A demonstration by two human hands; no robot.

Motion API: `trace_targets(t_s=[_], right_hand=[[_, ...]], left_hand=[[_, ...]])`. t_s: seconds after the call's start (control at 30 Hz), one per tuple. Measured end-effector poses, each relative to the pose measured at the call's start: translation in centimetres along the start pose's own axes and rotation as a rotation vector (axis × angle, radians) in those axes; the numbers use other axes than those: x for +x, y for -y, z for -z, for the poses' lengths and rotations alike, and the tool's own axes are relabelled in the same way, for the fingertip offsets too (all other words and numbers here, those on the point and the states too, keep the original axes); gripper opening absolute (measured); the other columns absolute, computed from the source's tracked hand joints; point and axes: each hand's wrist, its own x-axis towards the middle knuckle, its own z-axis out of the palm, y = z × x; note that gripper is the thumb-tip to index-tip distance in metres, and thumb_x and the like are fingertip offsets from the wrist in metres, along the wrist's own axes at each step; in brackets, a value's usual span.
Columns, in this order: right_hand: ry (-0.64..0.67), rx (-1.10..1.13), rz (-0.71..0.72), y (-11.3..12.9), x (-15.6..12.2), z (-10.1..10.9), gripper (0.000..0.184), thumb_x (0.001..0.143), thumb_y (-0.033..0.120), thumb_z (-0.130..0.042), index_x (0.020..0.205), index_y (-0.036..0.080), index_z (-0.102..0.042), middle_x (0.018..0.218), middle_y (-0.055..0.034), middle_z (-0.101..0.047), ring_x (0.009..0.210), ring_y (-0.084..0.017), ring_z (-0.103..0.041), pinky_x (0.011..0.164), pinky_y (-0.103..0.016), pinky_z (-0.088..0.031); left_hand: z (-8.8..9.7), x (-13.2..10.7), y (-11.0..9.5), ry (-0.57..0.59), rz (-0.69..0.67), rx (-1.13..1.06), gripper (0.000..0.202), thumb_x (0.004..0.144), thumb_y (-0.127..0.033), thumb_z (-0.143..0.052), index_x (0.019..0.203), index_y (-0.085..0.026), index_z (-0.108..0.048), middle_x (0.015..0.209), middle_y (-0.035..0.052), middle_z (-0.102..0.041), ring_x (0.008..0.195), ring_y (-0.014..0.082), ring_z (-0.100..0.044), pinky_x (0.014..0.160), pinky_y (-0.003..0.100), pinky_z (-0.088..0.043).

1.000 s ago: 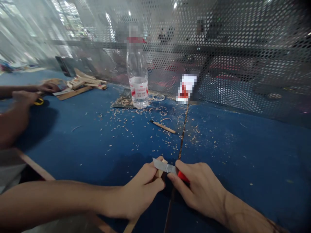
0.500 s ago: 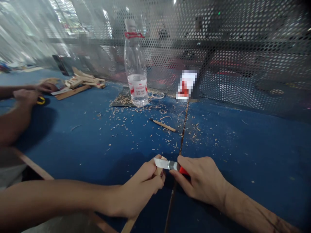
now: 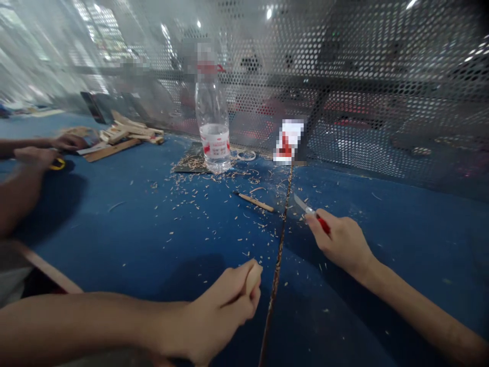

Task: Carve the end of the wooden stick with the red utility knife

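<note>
left hand (image 3: 225, 306): fingers curled on wooden strip (image 3: 253, 279), left of table seam (image 3: 275, 270) | right hand (image 3: 341, 243): fingers pinch utility knife (image 3: 316, 215), right of seam

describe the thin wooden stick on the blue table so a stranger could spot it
On the blue work table, find the clear plastic water bottle. Just in front, among scattered wood shavings, a thin wooden stick lies alone, its dark tip pointing left. It sits just left of the dark seam, far from the heap of wooden strips.
</note>
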Motion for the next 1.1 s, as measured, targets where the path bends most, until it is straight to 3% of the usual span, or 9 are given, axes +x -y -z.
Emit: trace_targets(t_s=[0.07, 0.17, 0.27, 0.37, 0.77, 0.97, 1.1], right_hand=[[-0.006, 0.063, 0.030, 0.6, -0.3, 0.6, 0.041, 0.105, 0.050, -0.033, 0.071, 0.030, -0.043, 0.047, 0.0051, -0.044, 0.040, -0.017, -0.044, 0.051, -0.031, -0.026], [0.027, 0.186, 0.212, 3.4, -1.7, 1.5, 0.036, 0.106, 0.045, -0.035, 0.074, 0.030, -0.043, 0.047, 0.0069, -0.047, 0.038, -0.015, -0.044, 0.048, -0.030, -0.026], [0.049, 0.262, 0.384, 6.1, -3.1, 2.2, 0.035, 0.108, 0.040, -0.036, 0.075, 0.029, -0.042, 0.050, 0.0075, -0.054, 0.038, -0.014, -0.049, 0.046, -0.029, -0.027], [0.063, 0.276, 0.446, 7.4, -3.9, 2.3, 0.036, 0.110, 0.041, -0.035, 0.076, 0.029, -0.041, 0.051, 0.0072, -0.058, 0.037, -0.014, -0.053, 0.043, -0.031, -0.027], [0.031, 0.226, 0.440, 8.2, -4.8, 2.1, 0.042, 0.113, 0.041, -0.026, 0.075, 0.030, -0.040, 0.048, 0.0093, -0.056, 0.033, -0.014, -0.054, 0.039, -0.032, -0.028], [0.049, 0.151, 0.463, 7.4, -4.3, 1.6, 0.046, 0.113, 0.045, -0.024, 0.075, 0.028, -0.045, 0.050, 0.0061, -0.060, 0.037, -0.017, -0.059, 0.042, -0.034, -0.025], [0.055, 0.121, 0.465, 7.2, -4.2, 1.3, 0.048, 0.112, 0.047, -0.026, 0.076, 0.026, -0.050, 0.053, 0.0042, -0.063, 0.040, -0.016, -0.059, 0.045, -0.034, -0.021]], left_hand=[[-0.3, 0.2, -0.6, 0.025, -0.023, -0.016, 0.011, 0.074, -0.025, -0.054, 0.076, -0.027, -0.044, 0.068, -0.0046, -0.045, 0.057, 0.0152, -0.031, 0.050, 0.031, -0.022], [-0.5, 0.7, -1.3, 0.049, -0.028, -0.051, 0.010, 0.070, -0.027, -0.050, 0.076, -0.027, -0.043, 0.063, -0.0062, -0.038, 0.054, 0.0140, -0.027, 0.048, 0.030, -0.020], [-0.6, 1.0, -1.1, 0.075, 0.001, -0.107, 0.017, 0.066, -0.027, -0.050, 0.081, -0.027, -0.042, 0.061, -0.0085, -0.037, 0.049, 0.0120, -0.024, 0.044, 0.028, -0.017], [-0.6, 1.2, -0.6, 0.085, 0.007, -0.194, 0.022, 0.064, -0.028, -0.051, 0.084, -0.027, -0.041, 0.059, -0.0104, -0.035, 0.047, 0.0102, -0.020, 0.043, 0.027, -0.014], [-0.9, 1.2, -1.8, 0.109, 0.104, -0.270, 0.024, 0.056, -0.035, -0.048, 0.074, -0.027, -0.035, 0.050, -0.0113, -0.034, 0.041, 0.0076, -0.018, 0.040, 0.024, -0.011], [-0.8, 1.4, -1.5, 0.092, 0.139, -0.298, 0.029, 0.055, -0.034, -0.049, 0.080, -0.028, -0.037, 0.050, -0.0122, -0.037, 0.041, 0.0087, -0.018, 0.040, 0.024, -0.010], [-0.7, 1.3, -2.4, 0.085, 0.240, -0.273, 0.034, 0.052, -0.035, -0.047, 0.083, -0.028, -0.034, 0.048, -0.0130, -0.037, 0.040, 0.0088, -0.017, 0.043, 0.026, -0.008]])
